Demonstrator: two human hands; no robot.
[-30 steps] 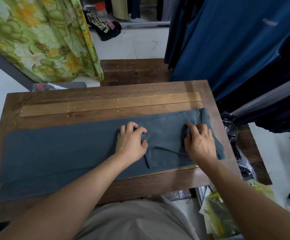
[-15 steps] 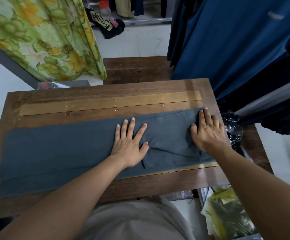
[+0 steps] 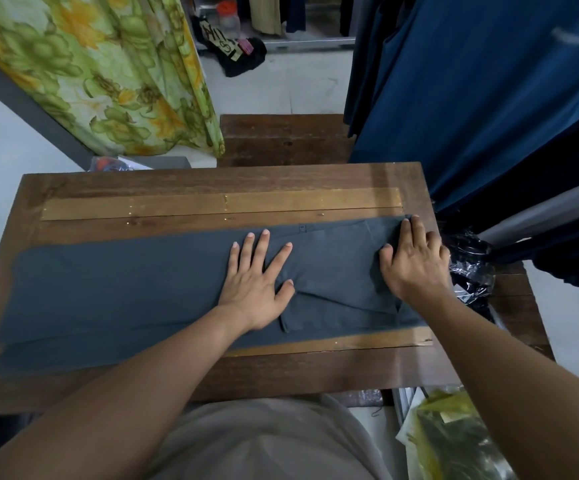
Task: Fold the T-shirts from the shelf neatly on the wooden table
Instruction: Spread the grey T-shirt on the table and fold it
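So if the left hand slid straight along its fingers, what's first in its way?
Nothing standing. The left hand, flat on the grey T-shirt, would pass the shirt's far edge onto the wooden table; path looks free.

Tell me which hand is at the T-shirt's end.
The right hand, on the right end of the grey T-shirt by the edge of the wooden table; the left hand lies flat, fingers spread, nearer its middle.

The T-shirt (image 3: 125, 292) is dark grey all over, with no pattern. The table (image 3: 212, 181) is dark brown wood, with a lighter golden strip (image 3: 219, 204) at 12 o'clock. At 11 o'clock a cloth (image 3: 101, 74) has green and yellow flowers. At 2 o'clock the hanging clothes (image 3: 471, 91) are deep blue. At 3 o'clock the plastic wrap (image 3: 471, 268) is shiny black.
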